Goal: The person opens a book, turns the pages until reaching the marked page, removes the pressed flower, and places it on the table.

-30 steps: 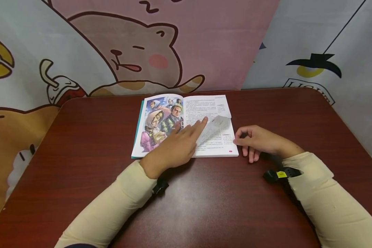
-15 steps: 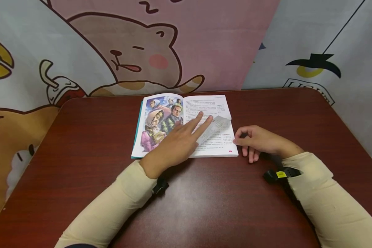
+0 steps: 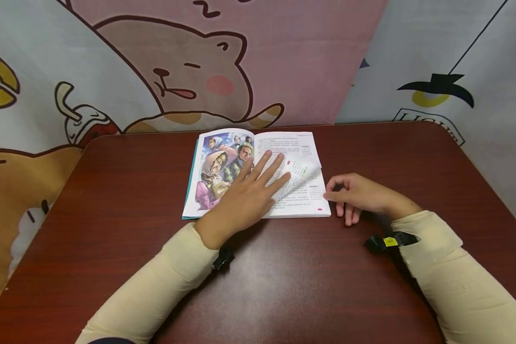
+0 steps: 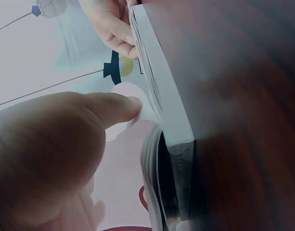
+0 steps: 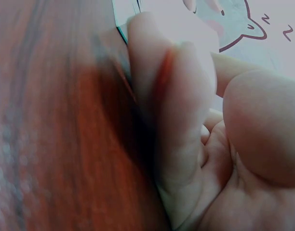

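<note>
An open book (image 3: 279,143) lies on the table, with a colour picture on its left page and print on its right. One leaf (image 3: 300,171) of the right half is bent up, its lower corner curled toward the left. Over the middle of the book, my left hand (image 3: 246,195) has its fingers spread nearly straight beside that curled leaf. In the left wrist view its thumb (image 4: 116,108) points at the pages above the book's lower edge (image 4: 162,91). At the book's right edge, my right hand (image 3: 361,193) pinches the edge between thumb and forefinger, other fingers loosely bent.
The dark red-brown wooden table (image 3: 309,277) extends around the book. Behind its far edge hangs a cloth (image 3: 309,62) with cartoon animals. Black wrist devices (image 3: 387,242) sit at both cream sleeves (image 3: 438,258).
The left hand's fingers have spread and shifted slightly left and upward over the book. More of the curled leaf's printed back shows. The right hand has stayed put.
</note>
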